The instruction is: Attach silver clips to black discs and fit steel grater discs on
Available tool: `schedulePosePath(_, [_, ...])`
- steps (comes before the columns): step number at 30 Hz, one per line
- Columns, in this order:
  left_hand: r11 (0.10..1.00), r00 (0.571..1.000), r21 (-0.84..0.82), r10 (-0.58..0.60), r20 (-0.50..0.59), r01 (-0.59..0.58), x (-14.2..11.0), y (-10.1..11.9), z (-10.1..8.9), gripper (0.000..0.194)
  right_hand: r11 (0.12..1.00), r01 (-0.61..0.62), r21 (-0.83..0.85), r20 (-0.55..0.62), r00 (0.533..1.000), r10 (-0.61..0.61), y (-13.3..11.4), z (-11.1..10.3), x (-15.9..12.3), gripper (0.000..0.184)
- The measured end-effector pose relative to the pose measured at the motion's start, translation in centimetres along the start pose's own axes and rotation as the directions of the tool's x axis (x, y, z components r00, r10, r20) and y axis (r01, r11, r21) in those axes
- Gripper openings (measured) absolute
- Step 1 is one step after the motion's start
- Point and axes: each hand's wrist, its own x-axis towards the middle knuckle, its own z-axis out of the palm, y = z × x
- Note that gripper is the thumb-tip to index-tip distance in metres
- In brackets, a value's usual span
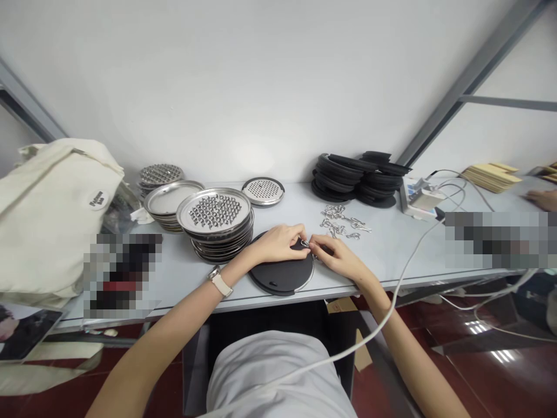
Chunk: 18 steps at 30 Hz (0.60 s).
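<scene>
A round black disc point(281, 270) with a metal rim lies at the table's front edge. My left hand point(282, 242) rests over its far part, thumb and fingers closed on a small metal wire clip point(306, 244). From the right, my right hand point(337, 256) pinches the same clip at the disc's right edge. The fingers partly cover the clip. Beyond my right hand lies a loose pile of similar wire clips point(339, 220). Left of the disc stands a stack of round metal grater plates point(215, 212), the top one with raised teeth.
Behind are more metal discs point(174, 197), a perforated grater disc point(263, 190) and stacked black discs point(339, 174). A power strip point(420, 200) sits at right, its white cable point(411, 270) crossing above my right forearm. A cream bag point(56, 220) stands left. Another person's hand point(543, 199) shows far right.
</scene>
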Motion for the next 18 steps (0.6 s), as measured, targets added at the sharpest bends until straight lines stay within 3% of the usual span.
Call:
schedulePosePath(9, [0.997, 0.996, 0.077, 0.031, -0.084, -0.025, -0.17, 0.54, -0.2, 0.022, 1.0, -0.004, -0.005, -0.002, 1.0, 0.004, -0.03, -0.1, -0.01, 0.032])
schedulePosePath(18, [0.999, 0.999, -0.018, 0.046, -0.009, -0.046, -0.05, 0.1, -0.11, 0.018, 1.0, 0.001, -0.002, -0.014, 1.0, -0.001, 0.25, 0.03, -0.04, 0.032])
